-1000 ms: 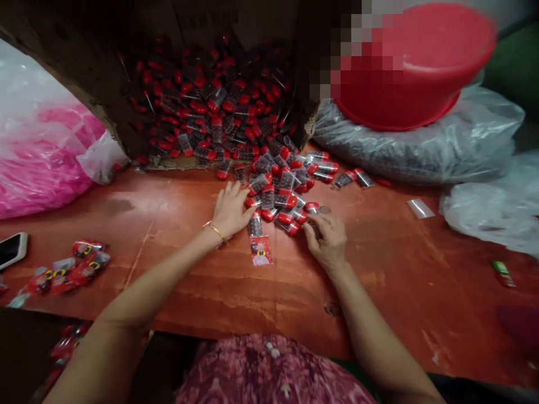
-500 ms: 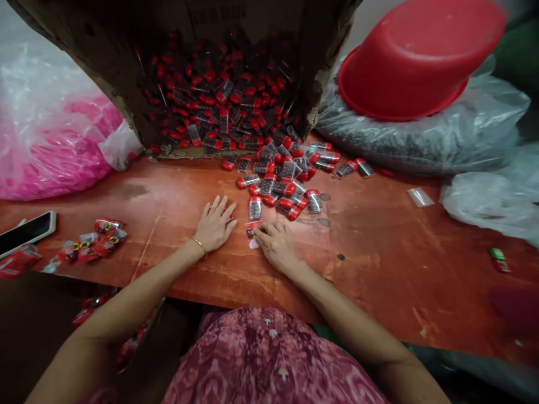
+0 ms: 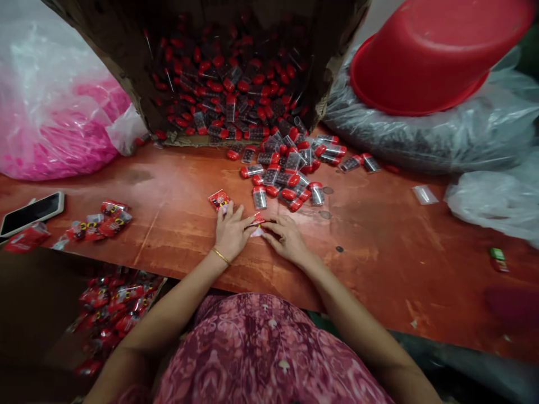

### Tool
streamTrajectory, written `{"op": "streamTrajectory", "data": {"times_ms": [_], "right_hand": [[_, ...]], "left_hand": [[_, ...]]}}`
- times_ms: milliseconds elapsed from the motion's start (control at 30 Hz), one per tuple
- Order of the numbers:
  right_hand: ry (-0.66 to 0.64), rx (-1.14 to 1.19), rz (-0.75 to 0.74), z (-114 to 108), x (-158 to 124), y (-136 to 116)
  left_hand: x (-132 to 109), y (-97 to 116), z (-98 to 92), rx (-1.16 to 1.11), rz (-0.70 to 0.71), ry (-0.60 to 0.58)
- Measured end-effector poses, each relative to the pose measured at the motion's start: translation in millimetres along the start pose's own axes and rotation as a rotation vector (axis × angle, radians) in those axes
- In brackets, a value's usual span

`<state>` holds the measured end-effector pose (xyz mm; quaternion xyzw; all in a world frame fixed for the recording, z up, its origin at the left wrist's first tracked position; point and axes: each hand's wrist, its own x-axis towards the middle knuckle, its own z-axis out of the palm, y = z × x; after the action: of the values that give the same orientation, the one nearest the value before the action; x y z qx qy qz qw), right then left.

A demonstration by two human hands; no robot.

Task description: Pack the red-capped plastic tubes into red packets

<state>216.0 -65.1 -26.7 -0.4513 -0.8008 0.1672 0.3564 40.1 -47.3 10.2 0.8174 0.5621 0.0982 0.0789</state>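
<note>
A small red-and-white printed label (image 3: 256, 231) lies between my two hands, low over the table. My left hand (image 3: 232, 234), with a gold bangle at the wrist, holds the label's left side by thumb and finger. From the other side, the bent fingers of my right hand (image 3: 287, 238) pinch its right edge. A red printed stack of what look like labels (image 3: 218, 198) lies just beyond my left fingertips. Farther off is a loose pile of small clear containers with red caps and dark contents (image 3: 272, 175).
A torn cardboard box (image 3: 328, 84) of the same containers stands behind. Left are a pink-filled bag (image 3: 59, 140), a phone (image 3: 32, 213) and red packets (image 3: 113, 224); more packets (image 3: 112, 303) sit below the edge. A red tub (image 3: 421, 73) rests on a full plastic bag (image 3: 400, 140).
My left hand has moved off the label stack, uncovering it, and come right to the single label. My right hand has shifted slightly right. The view has tilted, showing more packets below.
</note>
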Motion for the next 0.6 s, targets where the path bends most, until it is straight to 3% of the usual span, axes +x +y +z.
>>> {"op": "streamTrajectory", "data": {"times_ms": [267,500,600], "right_hand": [[0.052,0.052,0.144,-5.6,2.4,-6.6],[0.226,0.541,0.472,7.2,22.4,-36.3],[0.27,0.66,0.575,9.0,26.6,-44.8]], "left_hand": [[-7.4,-5.5,7.1,-0.132,-0.059,0.136],[-14.0,1.7,-8.4,-0.347,-0.062,0.267],[-15.5,3.8,-15.8,-0.621,-0.193,0.262]]}}
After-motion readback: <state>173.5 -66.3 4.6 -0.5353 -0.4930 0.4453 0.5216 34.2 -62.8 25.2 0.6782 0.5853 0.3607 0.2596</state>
